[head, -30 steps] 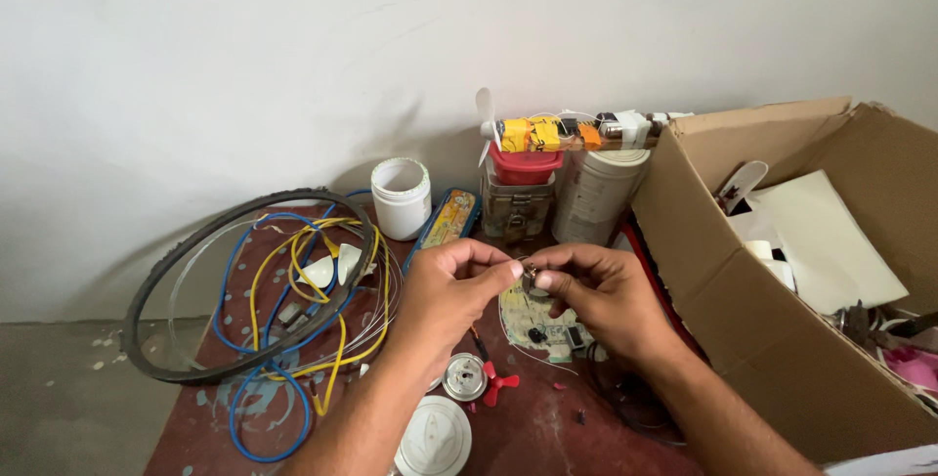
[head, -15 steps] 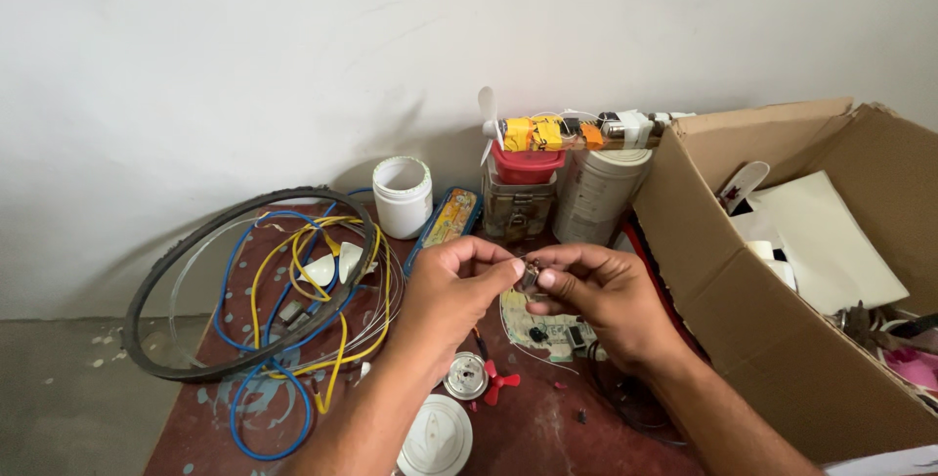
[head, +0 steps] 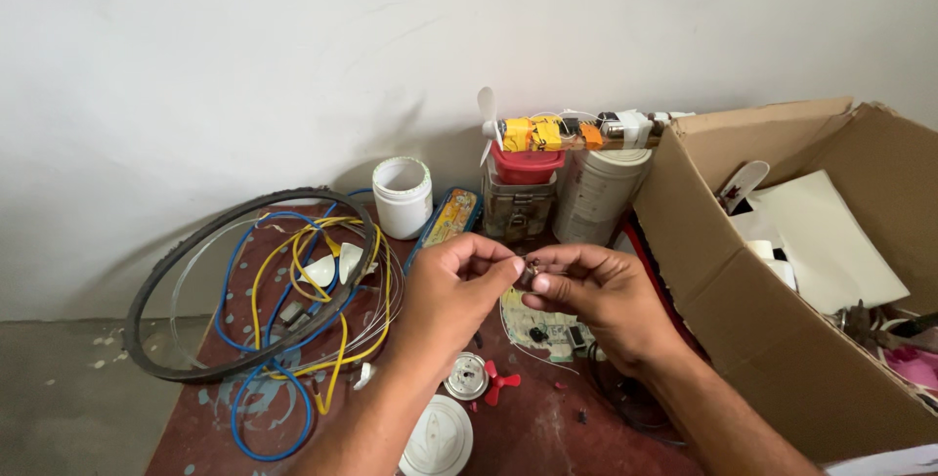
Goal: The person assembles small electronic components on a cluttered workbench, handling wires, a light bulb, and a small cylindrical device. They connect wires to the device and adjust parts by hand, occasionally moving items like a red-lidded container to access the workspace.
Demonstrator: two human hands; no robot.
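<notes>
**Hands holding steady over the tabletop**

The left hand is pinching one end of a small dark part, fingertips together on it, and the right hand is pinching the other end. Compared with a moment ago, both hands are barely shifting, hovering above the circuit board on the tabletop, so the fiddling is continuing in place.

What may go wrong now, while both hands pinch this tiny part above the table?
The tiny part, pinched between the left hand and right hand, might slip and vanish among the clutter on the red table. The hands also hover over the circuit board; a dropped metal piece could possibly damage it.
</notes>
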